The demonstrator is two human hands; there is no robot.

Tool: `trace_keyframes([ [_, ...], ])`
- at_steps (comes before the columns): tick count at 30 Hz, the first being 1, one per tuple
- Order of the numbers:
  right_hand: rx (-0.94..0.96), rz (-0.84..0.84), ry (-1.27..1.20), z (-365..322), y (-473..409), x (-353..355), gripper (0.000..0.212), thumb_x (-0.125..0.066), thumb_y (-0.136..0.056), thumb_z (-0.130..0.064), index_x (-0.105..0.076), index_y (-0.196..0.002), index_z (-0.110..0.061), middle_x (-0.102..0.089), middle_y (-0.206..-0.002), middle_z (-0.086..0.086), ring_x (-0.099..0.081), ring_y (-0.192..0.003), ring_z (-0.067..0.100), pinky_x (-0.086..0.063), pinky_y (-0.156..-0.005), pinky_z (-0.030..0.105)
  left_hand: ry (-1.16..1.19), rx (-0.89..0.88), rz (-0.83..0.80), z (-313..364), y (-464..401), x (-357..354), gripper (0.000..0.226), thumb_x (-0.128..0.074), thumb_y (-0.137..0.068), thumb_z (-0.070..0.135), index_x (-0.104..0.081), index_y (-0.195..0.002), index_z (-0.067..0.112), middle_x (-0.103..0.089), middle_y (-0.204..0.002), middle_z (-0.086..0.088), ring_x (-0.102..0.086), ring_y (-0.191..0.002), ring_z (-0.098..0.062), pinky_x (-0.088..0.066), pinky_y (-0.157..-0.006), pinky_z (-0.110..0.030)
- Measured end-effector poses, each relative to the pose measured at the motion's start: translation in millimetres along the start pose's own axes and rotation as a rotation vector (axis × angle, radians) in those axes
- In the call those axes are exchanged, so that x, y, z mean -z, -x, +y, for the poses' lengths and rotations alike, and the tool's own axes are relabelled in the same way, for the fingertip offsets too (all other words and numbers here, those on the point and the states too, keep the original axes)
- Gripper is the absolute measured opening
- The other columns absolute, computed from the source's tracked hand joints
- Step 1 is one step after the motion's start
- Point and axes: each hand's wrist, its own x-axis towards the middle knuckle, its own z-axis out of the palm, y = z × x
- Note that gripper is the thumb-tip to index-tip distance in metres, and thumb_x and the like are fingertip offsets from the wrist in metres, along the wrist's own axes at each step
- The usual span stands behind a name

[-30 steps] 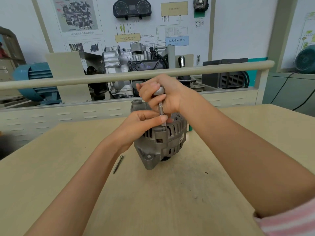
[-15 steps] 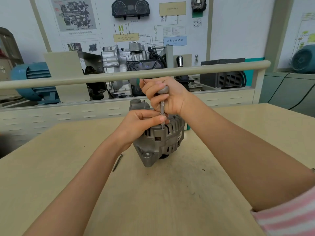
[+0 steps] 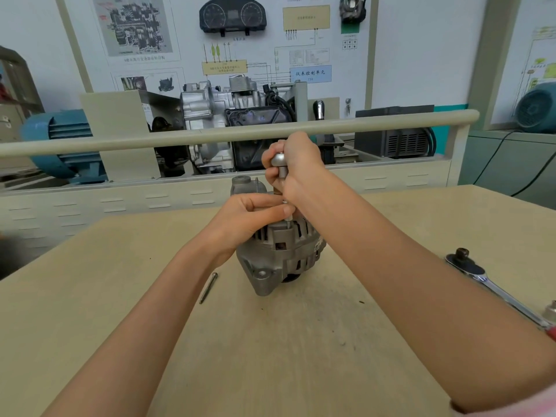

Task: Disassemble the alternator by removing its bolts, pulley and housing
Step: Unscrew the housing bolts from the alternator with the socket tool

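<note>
Since earlier: my right hand has risen, gripping the round-knobbed silver driver upright. Left hand pinches its shaft atop the grey ribbed metal alternator, standing on the beige table.

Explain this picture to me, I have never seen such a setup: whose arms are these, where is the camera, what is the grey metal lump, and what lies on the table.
The camera sits on a person's head and looks down at their two bare hands. The grey lump is a car alternator, standing on the wooden table. The right hand grips a metal driver tool that points down into the alternator's top. The left hand steadies the tool's shaft from the side. On the table lie a loose long bolt, left of the alternator, and a ratchet wrench to the right. Behind the rail stands a training engine display.
</note>
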Motion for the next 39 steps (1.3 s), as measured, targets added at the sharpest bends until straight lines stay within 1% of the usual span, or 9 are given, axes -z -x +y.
trace_keyframes([
  [10, -0.151, -0.184, 0.054, -7.3, -2.8, 5.9, 0.031, -0.021, -0.088, -0.002, -0.037, -0.065, -0.013, -0.035, -0.03, -0.006, -0.033, -0.025, 0.003, -0.019, -0.031, 0.013, -0.032, 0.01, -0.057, -0.8, -2.8, 1.9, 0.024, -0.069, -0.07, 0.036, -0.077, -0.091, 0.026, -0.075, -0.098, 0.004, -0.069, -0.095, -0.006, -0.05, -0.075, -0.011],
  [16, -0.527, -0.565, 0.045, -15.6, -15.0, 15.3, 0.03, -0.031, -0.099, -0.014, -0.05, -0.078, -0.006, -0.038, -0.038, -0.008, -0.038, -0.028, 0.001, -0.019, -0.035, 0.01, -0.05, 0.012, -0.049, -0.9, -3.7, 2.3, 0.021, -0.071, -0.069, 0.039, -0.08, -0.084, 0.028, -0.075, -0.099, 0.006, -0.068, -0.097, -0.003, -0.049, -0.074, -0.009],
  [21, -0.65, -0.647, -0.059, -14.4, -19.6, 16.4, 0.031, -0.03, -0.099, -0.017, -0.052, -0.082, -0.003, -0.041, -0.039, -0.008, -0.041, -0.028, 0.002, -0.02, -0.034, 0.009, -0.039, -0.005, -0.011, -1.3, -5.0, 0.8, 0.016, -0.072, -0.067, 0.033, -0.079, -0.079, 0.026, -0.076, -0.094, 0.005, -0.069, -0.094, -0.003, -0.049, -0.073, -0.008],
  [24, -0.522, -0.536, -0.09, -15.1, -12.3, 17.7, 0.025, -0.031, -0.097, -0.009, -0.05, -0.081, -0.005, -0.039, -0.039, -0.009, -0.039, -0.029, 0.001, -0.02, -0.033, 0.01, -0.034, -0.012, 0.011, -1.7, -5.1, 0.2, 0.014, -0.072, -0.066, 0.031, -0.079, -0.077, 0.026, -0.076, -0.091, 0.004, -0.07, -0.091, -0.005, -0.05, -0.072, -0.009],
  [27, -0.181, -0.191, -0.091, -5.1, -0.4, 8.6, 0.024, -0.027, -0.092, 0.0, -0.046, -0.083, -0.01, -0.041, -0.04, -0.007, -0.039, -0.028, 0.002, -0.021, -0.031, 0.012, -0.028, -0.012, 0.014, -1.8, -4.0, -1.0, 0.012, -0.072, -0.067, 0.029, -0.079, -0.076, 0.028, -0.076, -0.086, 0.004, -0.071, -0.085, -0.006, -0.051, -0.07, -0.012],
  [30, 0.247, 0.144, -0.139, 11.0, 8.6, -0.9, 0.013, -0.024, -0.099, -0.006, -0.035, -0.101, -0.012, -0.051, -0.072, 0.004, -0.048, -0.037, 0.008, -0.03, -0.033, 0.014, -0.074, -0.044, 0.031, -2.4, -3.5, -1.2, 0.027, -0.068, -0.079, 0.011, -0.077, -0.063, 0.031, -0.074, -0.07, 0.009, -0.069, -0.068, -0.001, -0.05, -0.063, -0.011],
  [34, 0.145, 0.113, -0.147, 6.2, 4.8, 1.5, 0.019, -0.027, -0.097, -0.004, -0.037, -0.11, -0.014, -0.056, -0.081, 0.009, -0.049, -0.038, 0.011, -0.031, -0.033, 0.013, -0.085, -0.031, 0.029, -2.5, -2.8, -0.5, 0.029, -0.067, -0.083, 0.009, -0.078, -0.069, 0.032, -0.075, -0.078, 0.008, -0.071, -0.077, -0.004, -0.052, -0.067, -0.012],
  [37, 0.031, 0.069, -0.134, -0.7, 1.1, 2.6, 0.021, -0.023, -0.094, -0.005, -0.035, -0.107, -0.017, -0.049, -0.049, 0.0, -0.045, -0.03, 0.009, -0.025, -0.033, 0.011, -0.058, -0.009, 0.01, 0.2, -2.2, -1.7, 0.012, -0.071, -0.076, 0.023, -0.079, -0.08, 0.031, -0.076, -0.09, 0.005, -0.071, -0.087, -0.007, -0.052, -0.069, -0.012],
  [39, -0.085, -0.032, -0.07, -4.0, -0.7, 3.8, 0.021, -0.023, -0.092, -0.004, -0.042, -0.087, -0.012, -0.041, -0.032, -0.005, -0.04, -0.026, 0.006, -0.021, -0.033, 0.01, -0.06, -0.012, -0.017, 0.7, -2.1, -1.7, 0.016, -0.071, -0.067, 0.034, -0.079, -0.082, 0.032, -0.076, -0.091, 0.007, -0.071, -0.088, -0.004, -0.05, -0.069, -0.01],
])
